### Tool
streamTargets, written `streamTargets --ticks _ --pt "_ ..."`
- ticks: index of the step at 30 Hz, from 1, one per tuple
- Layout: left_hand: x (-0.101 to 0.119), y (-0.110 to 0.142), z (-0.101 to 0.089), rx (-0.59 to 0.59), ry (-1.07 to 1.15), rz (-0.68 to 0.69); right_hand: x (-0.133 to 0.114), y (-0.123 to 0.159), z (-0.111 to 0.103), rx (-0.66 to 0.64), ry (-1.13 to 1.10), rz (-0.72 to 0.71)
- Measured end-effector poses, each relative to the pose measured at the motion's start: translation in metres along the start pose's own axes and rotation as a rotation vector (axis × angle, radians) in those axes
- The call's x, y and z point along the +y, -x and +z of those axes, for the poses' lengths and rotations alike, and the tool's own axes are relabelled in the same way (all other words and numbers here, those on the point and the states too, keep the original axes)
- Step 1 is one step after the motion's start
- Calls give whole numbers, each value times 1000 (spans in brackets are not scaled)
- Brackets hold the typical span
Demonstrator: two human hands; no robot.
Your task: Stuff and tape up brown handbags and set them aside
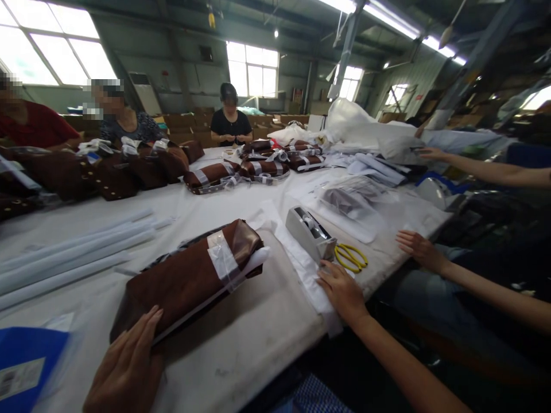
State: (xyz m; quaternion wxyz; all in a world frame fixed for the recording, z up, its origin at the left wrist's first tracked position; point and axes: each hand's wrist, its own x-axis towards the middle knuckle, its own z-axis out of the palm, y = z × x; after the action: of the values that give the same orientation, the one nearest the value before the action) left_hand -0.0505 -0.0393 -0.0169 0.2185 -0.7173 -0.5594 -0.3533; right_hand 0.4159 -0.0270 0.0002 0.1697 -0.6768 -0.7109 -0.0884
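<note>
A brown folded bundle (185, 281), with clear tape across one end, lies at a slant on the white-covered table. My left hand (129, 361) rests against its near end, fingers straight and lying flat. My right hand (342, 292) is at the near end of a grey tape dispenser (310, 232), fingers bent and drawn together at its tip. Whether tape is between them I cannot make out. Yellow-handled scissors (350, 257) lie just right of the dispenser.
Several taped brown bundles (262, 169) and brown bags (116, 172) stand across the table. White rolled strips (77, 252) and a blue packet (30, 361) lie left. A co-worker's hand (419, 249) is at the right edge; another arm (482, 166) reaches over plastic bags (348, 203).
</note>
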Motion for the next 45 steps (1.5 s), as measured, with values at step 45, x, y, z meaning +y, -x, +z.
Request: streamTargets --ticks 45 --pt "-14 -39 -23 278 -16 -337 -206 -38 53 -430 -402 -452"
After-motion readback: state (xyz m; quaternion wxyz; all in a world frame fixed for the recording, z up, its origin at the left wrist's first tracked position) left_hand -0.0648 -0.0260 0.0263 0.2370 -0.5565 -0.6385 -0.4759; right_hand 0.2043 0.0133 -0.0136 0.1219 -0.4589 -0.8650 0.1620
